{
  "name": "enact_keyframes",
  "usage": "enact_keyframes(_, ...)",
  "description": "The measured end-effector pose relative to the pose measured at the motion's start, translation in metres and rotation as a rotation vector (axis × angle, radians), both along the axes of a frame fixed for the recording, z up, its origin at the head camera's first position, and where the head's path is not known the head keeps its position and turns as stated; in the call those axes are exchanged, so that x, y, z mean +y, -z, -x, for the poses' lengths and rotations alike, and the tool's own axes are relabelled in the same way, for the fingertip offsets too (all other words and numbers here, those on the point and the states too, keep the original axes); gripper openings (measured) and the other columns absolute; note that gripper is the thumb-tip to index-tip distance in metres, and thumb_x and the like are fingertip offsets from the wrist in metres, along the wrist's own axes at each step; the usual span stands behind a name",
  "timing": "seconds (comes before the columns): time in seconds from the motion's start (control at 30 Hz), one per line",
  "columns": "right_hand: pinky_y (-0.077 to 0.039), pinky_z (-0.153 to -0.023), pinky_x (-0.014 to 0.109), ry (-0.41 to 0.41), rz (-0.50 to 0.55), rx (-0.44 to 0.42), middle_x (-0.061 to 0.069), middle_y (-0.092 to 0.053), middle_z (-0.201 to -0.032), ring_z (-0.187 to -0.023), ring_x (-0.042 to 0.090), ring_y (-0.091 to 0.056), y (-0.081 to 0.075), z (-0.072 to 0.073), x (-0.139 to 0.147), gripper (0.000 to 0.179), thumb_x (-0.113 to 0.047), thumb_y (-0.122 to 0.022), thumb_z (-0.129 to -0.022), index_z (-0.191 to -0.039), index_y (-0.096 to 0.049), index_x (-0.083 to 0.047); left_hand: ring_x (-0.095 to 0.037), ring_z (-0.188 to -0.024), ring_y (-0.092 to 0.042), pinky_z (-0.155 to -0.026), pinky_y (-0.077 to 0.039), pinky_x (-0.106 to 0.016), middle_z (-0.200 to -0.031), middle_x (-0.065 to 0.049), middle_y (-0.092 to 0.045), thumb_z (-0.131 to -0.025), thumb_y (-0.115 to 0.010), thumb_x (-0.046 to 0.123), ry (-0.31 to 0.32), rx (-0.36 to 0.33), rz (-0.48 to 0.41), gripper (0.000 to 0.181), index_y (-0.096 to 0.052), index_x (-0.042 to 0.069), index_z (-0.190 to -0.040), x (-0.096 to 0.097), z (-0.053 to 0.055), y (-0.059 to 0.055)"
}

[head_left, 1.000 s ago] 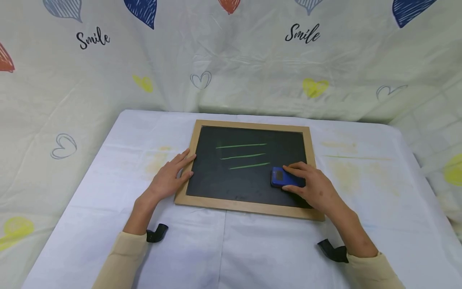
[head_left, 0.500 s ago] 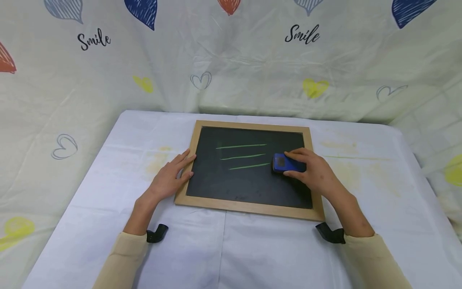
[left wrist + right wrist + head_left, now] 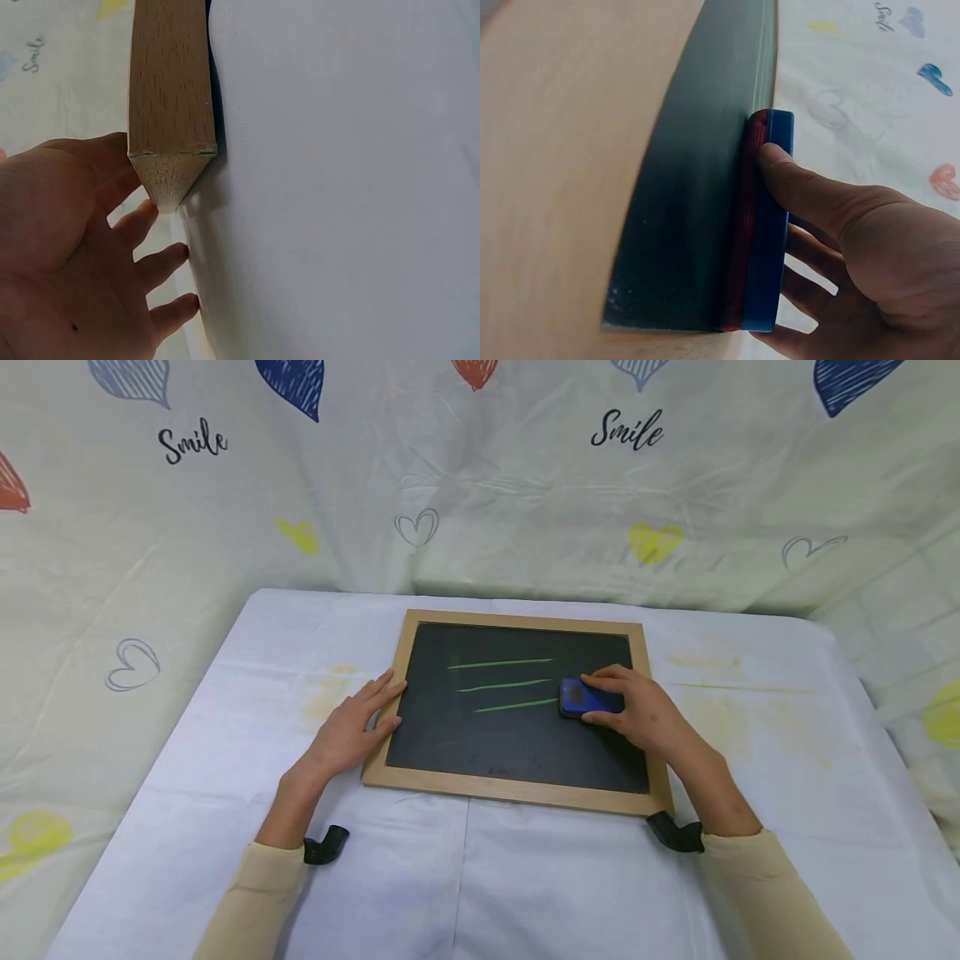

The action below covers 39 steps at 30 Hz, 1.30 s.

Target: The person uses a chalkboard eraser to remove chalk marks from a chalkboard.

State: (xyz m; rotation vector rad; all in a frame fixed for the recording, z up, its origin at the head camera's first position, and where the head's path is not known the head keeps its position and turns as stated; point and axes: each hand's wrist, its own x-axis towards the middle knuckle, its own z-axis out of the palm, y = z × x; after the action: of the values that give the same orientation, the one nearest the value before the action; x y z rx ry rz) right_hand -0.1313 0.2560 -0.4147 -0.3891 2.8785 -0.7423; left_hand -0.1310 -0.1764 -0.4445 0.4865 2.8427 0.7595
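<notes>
A small chalkboard (image 3: 480,743) in a light wooden frame lies on the table, with three green chalk lines (image 3: 517,704) across its dark surface. My right hand (image 3: 637,714) grips a blue chalkboard eraser (image 3: 588,697) between thumb and fingers. In the right wrist view the dark red pad of the eraser (image 3: 769,232) lies against the board. The eraser's left end is at the right end of the lowest line. My left hand (image 3: 348,731) rests on the left side of the frame (image 3: 172,82), fingers extended and spread.
A white cloth (image 3: 420,877) covers the table, with faint yellow smudges (image 3: 716,722) at the right and left. Behind it hangs a pale curtain (image 3: 510,543) printed with hearts and lettering. A black curved piece (image 3: 326,845) sits at each wrist.
My right hand has moved the eraser up the board, then slightly left, up to the end of the lowest line. The left hand and the board have stayed in place.
</notes>
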Motion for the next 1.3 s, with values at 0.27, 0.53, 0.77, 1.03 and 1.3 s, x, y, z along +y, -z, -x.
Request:
enact_keyframes(0.27,-0.049,-0.110,0.060,-0.012,0.023,-0.007,0.020,-0.056,-0.147,-0.139,0.047,-0.052,0.003,0.001,-0.006,0.063,-0.020,-0.080,-0.093,-0.149,-0.057,-0.006,-0.045,-0.160,-0.024,-0.127,-0.018,-0.071,-0.175,-0.011,-0.024,-0.106,-0.062,0.025,-0.009,-0.022,0.001,0.061,-0.040,0.015,-0.162,0.000,0.001,0.001)
enact_keyframes(0.53,-0.051,-0.108,0.058,-0.045,0.020,0.012,0.017,-0.059,-0.145,-0.136,0.044,-0.057,0.007,0.002,-0.025,0.061,-0.022,-0.082,-0.092,-0.147,-0.060,-0.008,-0.045,-0.160,-0.024,-0.126,-0.017,-0.071,-0.175,-0.011,-0.024,-0.106,-0.061,0.025,-0.012,-0.021,0.001,0.061,-0.040,0.015,-0.162,-0.001,-0.001,0.004)
enact_keyframes(0.77,-0.050,-0.111,0.056,-0.073,0.046,0.012,0.016,-0.059,-0.146,-0.137,0.041,-0.057,0.005,0.003,-0.040,0.062,-0.023,-0.082,-0.091,-0.147,-0.060,-0.008,-0.045,-0.160,-0.023,-0.127,-0.016,-0.071,-0.175,-0.011,-0.024,-0.106,-0.061,0.026,-0.012,-0.025,-0.006,0.061,-0.039,0.015,-0.162,0.001,0.000,0.003)
enact_keyframes(1.03,-0.049,-0.113,0.056,-0.085,0.054,0.003,0.015,-0.060,-0.147,-0.138,0.040,-0.056,0.007,0.005,-0.062,0.062,-0.025,-0.082,-0.091,-0.147,-0.060,-0.010,-0.045,-0.160,-0.024,-0.127,-0.017,-0.071,-0.174,-0.011,-0.025,-0.106,-0.061,0.025,-0.011,-0.016,-0.012,0.060,-0.041,0.014,-0.161,0.002,0.001,0.000)
enact_keyframes(1.3,-0.047,-0.115,0.055,-0.131,0.059,-0.001,0.012,-0.060,-0.147,-0.137,0.038,-0.056,0.007,0.003,-0.092,0.063,-0.027,-0.082,-0.091,-0.148,-0.060,-0.010,-0.046,-0.159,-0.026,-0.126,-0.019,-0.072,-0.173,-0.013,-0.027,-0.106,-0.062,0.024,-0.011,-0.003,-0.004,0.059,-0.042,0.014,-0.161,0.002,0.000,-0.001)
